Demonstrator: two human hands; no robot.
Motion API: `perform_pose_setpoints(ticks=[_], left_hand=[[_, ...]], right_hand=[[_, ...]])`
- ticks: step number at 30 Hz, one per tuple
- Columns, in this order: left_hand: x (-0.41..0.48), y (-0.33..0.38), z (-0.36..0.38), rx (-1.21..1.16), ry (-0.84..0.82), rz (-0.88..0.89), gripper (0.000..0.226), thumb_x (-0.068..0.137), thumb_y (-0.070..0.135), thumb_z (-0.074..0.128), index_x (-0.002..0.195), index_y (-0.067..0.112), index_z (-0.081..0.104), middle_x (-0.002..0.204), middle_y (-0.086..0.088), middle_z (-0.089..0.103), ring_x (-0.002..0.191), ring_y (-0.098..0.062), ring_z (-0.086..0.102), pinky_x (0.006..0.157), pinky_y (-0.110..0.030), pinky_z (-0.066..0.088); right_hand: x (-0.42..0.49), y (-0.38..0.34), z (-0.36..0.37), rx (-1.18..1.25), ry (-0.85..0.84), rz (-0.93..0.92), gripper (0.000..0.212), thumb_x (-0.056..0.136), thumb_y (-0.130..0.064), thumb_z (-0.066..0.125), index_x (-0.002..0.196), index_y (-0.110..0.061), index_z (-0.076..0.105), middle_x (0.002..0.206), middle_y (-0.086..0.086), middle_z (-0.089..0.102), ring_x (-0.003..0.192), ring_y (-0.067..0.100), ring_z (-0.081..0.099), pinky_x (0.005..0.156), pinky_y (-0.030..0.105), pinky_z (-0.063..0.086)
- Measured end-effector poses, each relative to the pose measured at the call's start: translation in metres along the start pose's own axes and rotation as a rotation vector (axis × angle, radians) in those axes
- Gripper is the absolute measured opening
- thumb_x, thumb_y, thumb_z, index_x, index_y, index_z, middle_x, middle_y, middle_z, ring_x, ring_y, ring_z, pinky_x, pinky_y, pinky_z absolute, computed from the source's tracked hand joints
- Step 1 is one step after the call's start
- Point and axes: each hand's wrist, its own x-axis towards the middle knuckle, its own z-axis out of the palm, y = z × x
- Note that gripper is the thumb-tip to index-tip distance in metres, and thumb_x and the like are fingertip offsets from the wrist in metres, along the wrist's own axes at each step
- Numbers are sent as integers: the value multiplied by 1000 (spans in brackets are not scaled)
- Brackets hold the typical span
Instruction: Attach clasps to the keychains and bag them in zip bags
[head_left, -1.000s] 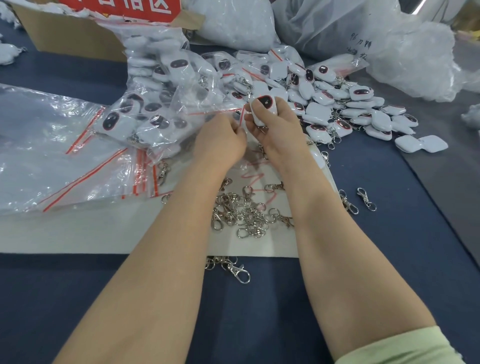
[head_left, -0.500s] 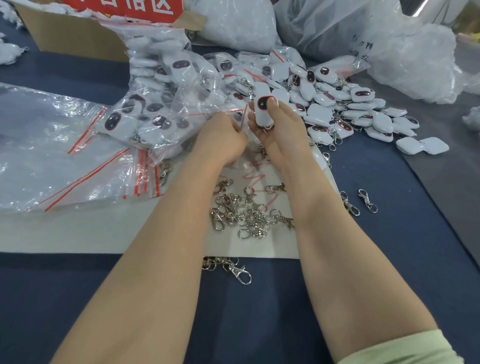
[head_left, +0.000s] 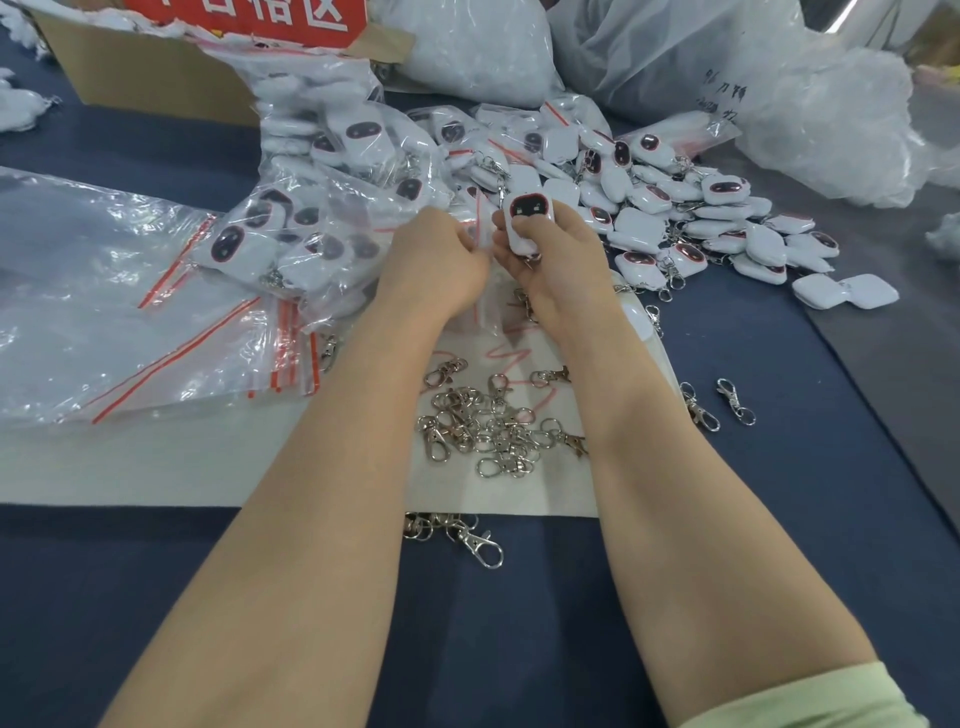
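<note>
Right hand (head_left: 550, 260) pinches a keychain (head_left: 527, 218) upright, long axis pointing away; left hand (head_left: 441, 254), touching alongside, grips a zip bag (head_left: 480, 236) edge, so bagging looks next.

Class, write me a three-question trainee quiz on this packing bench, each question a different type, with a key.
1. True or false: the right hand holds a white keychain.
2. The loose metal clasps lie: A) in the cardboard box B) on the pale mat between the forearms C) in a zip bag.
3. What colour are the zip bag seals?

Key: 1 true; 2 B; 3 red.
</note>
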Motion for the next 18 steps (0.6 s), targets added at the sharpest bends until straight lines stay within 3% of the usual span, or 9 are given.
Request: perform_pose_setpoints(ticks=[4, 7, 11, 18], left_hand=[[-1, 0, 2, 25, -42, -9, 18, 93, 22, 54, 83, 12, 65, 71, -1, 58, 66, -18, 55, 54, -24, 36], [-2, 2, 1, 0, -40, -23, 20, 92, 18, 52, 89, 6, 68, 81, -8, 66, 74, -24, 61, 64, -27, 44], [-4, 3, 0, -34, -68, -47, 23, 90, 13, 51, 95, -2, 68, 91, -18, 70, 84, -31, 68, 81, -42, 56], [-4, 2, 4, -39, -92, -51, 22, 89, 10, 49, 89, -1, 68, 84, -19, 69, 81, -33, 67, 82, -45, 56]], right_hand=[[1, 3, -2, -16, -11, 2, 8, 95, -1, 54, 102, -1, 57, 87, 8, 61, 71, 13, 60, 68, 21, 55], [2, 2, -3, 16, -29, 11, 9, 96, 0, 51, 97, -2, 60, 89, 9, 65, 76, 15, 62, 70, 21, 55], [3, 2, -3, 50, -35, 24, 14, 97, -2, 50, 91, -5, 62, 87, 8, 66, 77, 16, 63, 70, 22, 56], [3, 5, -5, -72, -42, -25, 1, 94, -6, 59, 93, -7, 60, 82, 4, 68, 73, 12, 64, 72, 22, 54]])
